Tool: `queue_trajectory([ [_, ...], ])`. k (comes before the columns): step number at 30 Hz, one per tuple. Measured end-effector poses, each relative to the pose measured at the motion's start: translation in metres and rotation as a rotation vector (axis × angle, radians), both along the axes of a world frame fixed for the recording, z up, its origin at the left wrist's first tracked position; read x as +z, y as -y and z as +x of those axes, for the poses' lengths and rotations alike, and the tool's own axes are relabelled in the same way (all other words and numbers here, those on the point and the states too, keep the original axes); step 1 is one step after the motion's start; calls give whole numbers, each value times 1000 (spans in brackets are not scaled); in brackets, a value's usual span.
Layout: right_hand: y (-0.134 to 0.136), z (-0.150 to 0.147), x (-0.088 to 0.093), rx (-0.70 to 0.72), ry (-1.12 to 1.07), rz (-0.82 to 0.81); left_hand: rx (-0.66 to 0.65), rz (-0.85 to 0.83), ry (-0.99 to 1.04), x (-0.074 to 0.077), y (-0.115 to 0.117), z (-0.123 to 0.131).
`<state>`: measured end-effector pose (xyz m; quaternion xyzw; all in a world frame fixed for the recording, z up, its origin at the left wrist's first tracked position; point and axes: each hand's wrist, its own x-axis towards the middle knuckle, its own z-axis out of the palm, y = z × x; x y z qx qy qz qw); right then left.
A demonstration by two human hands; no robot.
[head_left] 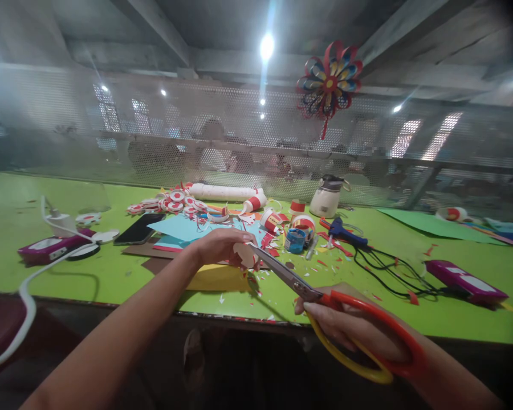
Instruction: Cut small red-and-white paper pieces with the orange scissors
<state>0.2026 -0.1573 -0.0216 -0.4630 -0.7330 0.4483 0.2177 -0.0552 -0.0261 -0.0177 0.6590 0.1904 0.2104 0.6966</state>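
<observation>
My left hand (220,246) is closed on a small white paper piece (244,254), held just above the green table (111,273). My right hand (346,327) grips scissors (325,299) with red and yellow handles. Their steel blades reach up-left and meet the paper piece at my left fingertips. Below the paper lie a yellow sheet (216,279) and a scatter of red and white paper scraps (263,282).
Blue paper sheets (183,229), several red-and-white paper discs (171,204), a black phone (139,228), a white roll (222,192), a blue glue gun (344,232) with black cable, a white bottle (327,198), purple devices (464,280) and a white cable (25,296) crowd the table. A paper pinwheel (329,82) hangs on the mesh screen.
</observation>
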Motion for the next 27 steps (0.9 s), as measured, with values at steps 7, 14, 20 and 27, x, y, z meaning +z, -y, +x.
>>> queue_trajectory([
  [7,4,-4,4,-38,103,143,91,148,-17,-5,-5,3],
  [14,10,-9,-5,57,303,287,288,189,120,-5,-10,4],
  [20,9,-1,-1,-69,264,355,183,151,277,3,-2,4],
  [27,7,3,-5,-179,151,351,180,227,322,3,-1,2],
])
